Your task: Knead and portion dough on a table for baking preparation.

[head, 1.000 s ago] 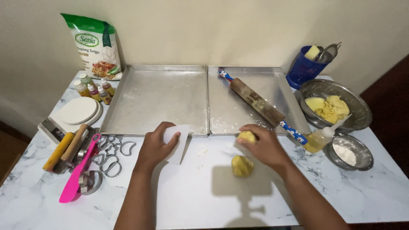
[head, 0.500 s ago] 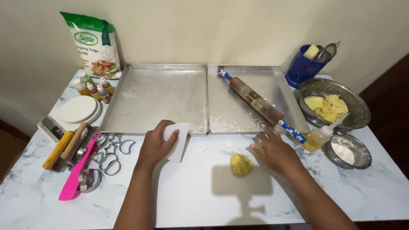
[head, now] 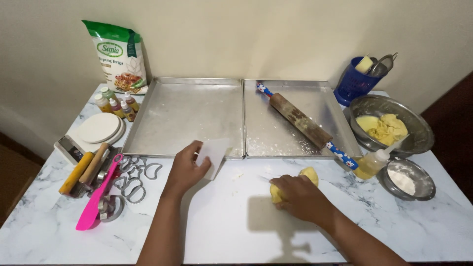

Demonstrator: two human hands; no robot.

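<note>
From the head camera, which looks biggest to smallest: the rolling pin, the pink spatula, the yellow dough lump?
1. Rolling pin, clearly longest.
2. Pink spatula.
3. Yellow dough lump, though the right hand partly covers it.

Two baking trays [head: 187, 116] sit side by side at twelve o'clock on the table [head: 221, 231], with a rolling pin [head: 303, 123] lying across the right one. A flour bag [head: 118, 56] stands at eleven o'clock against the wall, small bottles [head: 116, 104] in front of it. At nine o'clock lie cookie cutters [head: 130, 180] and a spatula [head: 96, 197]. At two o'clock a bowl [head: 411, 123] holds dough, a smaller bowl [head: 421, 182] before it. The right hand [head: 300, 197] rests on a dough lump [head: 308, 175] at five o'clock; the left hand [head: 189, 167] touches a scraper [head: 216, 153] at the tray edge
</note>
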